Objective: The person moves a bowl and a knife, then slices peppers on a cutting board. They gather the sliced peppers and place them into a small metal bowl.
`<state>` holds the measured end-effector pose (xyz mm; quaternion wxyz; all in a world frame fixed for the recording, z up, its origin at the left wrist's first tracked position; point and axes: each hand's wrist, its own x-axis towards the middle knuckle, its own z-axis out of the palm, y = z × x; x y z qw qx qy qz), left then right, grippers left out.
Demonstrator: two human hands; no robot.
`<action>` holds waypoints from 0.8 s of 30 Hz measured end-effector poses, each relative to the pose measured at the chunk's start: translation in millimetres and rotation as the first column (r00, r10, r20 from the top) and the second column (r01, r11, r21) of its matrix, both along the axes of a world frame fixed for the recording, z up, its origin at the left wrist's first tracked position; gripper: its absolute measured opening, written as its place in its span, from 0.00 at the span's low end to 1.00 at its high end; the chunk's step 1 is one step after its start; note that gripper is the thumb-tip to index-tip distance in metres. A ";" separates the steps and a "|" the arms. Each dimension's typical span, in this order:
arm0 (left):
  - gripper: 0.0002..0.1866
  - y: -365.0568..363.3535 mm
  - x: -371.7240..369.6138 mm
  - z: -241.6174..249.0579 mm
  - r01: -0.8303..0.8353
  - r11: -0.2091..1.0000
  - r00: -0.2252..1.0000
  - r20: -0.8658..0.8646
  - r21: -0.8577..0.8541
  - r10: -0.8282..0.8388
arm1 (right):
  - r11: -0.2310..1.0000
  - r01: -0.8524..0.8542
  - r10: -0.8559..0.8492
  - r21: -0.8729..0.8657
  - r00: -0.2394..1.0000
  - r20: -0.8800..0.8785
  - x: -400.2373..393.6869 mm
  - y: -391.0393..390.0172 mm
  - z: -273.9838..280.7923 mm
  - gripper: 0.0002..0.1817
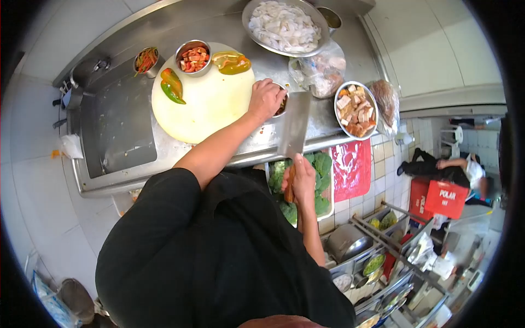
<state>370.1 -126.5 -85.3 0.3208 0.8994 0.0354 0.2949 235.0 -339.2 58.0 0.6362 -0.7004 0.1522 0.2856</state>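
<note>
My left hand reaches past the right edge of the round white cutting board, fingers curled over the rim of a small metal bowl with dark contents. Most of the bowl is hidden by the hand. In my right hand is the wooden handle of a cleaver, its broad blade pointing away from me over the counter's front edge. On the board lie a green and red pepper piece and a yellow-green pepper piece. Beside them is a metal cup of chopped red pieces.
A sink is at left, with a cup of pepper strips behind it. A large bowl of white strips, plastic bags and a bowl of cubed meat stand right. Below are broccoli and red crates near another person.
</note>
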 end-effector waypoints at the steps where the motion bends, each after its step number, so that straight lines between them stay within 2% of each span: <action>1: 0.11 3.7 -3.7 4.1 0.015 1.000 0.999 0.029 0.010 -0.015 | 1.000 0.024 -0.023 -0.015 0.999 0.025 -2.5 -4.2 -0.8 0.23; 2: 0.10 12.2 -8.1 8.1 0.028 0.998 0.996 0.084 0.055 -0.033 | 0.999 0.017 -0.015 -0.037 0.999 0.041 -3.8 -8.4 -1.7 0.22; 5: 0.10 52.6 -19.7 37.2 0.023 0.994 0.999 -0.019 -0.104 -0.026 | 0.996 -0.025 0.032 -0.090 0.997 0.068 -5.3 -18.1 -4.6 0.22; 6: 0.08 72.2 -21.5 40.7 -0.036 0.999 0.999 -0.029 -0.020 0.036 | 0.993 -0.060 0.066 -0.099 0.996 0.062 -5.4 -19.2 -5.7 0.22; 7: 0.08 91.8 -26.8 44.9 -0.079 0.996 0.994 -0.072 -0.037 0.076 | 0.990 -0.096 0.103 -0.106 0.993 0.056 -5.2 -18.4 -5.9 0.22; 8: 0.08 111.0 -33.2 49.3 -0.121 0.991 0.987 -0.116 -0.053 0.114 | 0.991 -0.109 0.110 -0.076 0.994 0.011 -4.7 -15.6 -4.6 0.16; 11: 0.06 155.2 -78.1 73.9 -0.334 0.935 0.936 -0.162 -0.121 0.313 | 0.938 -0.326 0.332 -0.121 0.942 0.038 -6.0 0.6 -1.8 0.10; 13: 0.10 193.7 -114.4 54.7 -0.611 0.782 0.789 -0.160 -0.117 0.593 | 0.916 -0.388 0.390 -0.104 0.921 -0.004 -6.1 12.0 -12.9 0.08; 15: 0.16 224.2 -143.8 46.9 -0.786 0.610 0.562 -0.297 0.099 0.772 | 0.868 -0.481 0.482 -0.127 0.876 -0.024 -5.7 31.5 -11.6 0.08; 16: 0.18 235.0 -155.6 41.4 -0.752 0.648 0.575 -0.363 0.118 0.733 | 0.861 -0.503 0.501 -0.069 0.864 -0.055 -4.4 37.8 -20.1 0.10; 18: 0.23 250.1 -164.5 30.8 -0.657 0.741 0.604 -0.491 0.140 0.628 | 0.799 -0.565 0.580 -0.205 0.814 0.016 -4.8 55.4 -27.2 0.12; 21: 0.27 251.8 -163.8 64.4 -0.637 0.756 0.447 -0.726 0.151 0.523 | 0.736 -0.589 0.657 -0.335 0.740 0.142 -1.8 65.4 -45.8 0.15; 22: 0.30 249.9 -162.5 71.6 -0.639 0.751 0.424 -0.738 0.167 0.525 | 0.727 -0.601 0.660 -0.331 0.745 0.095 0.6 70.0 -42.1 0.16; 24: 0.30 249.2 -155.4 63.3 -0.628 0.755 0.473 -0.677 0.188 0.563 | 0.714 -0.616 0.664 -0.334 0.747 0.041 5.1 78.5 -28.7 0.16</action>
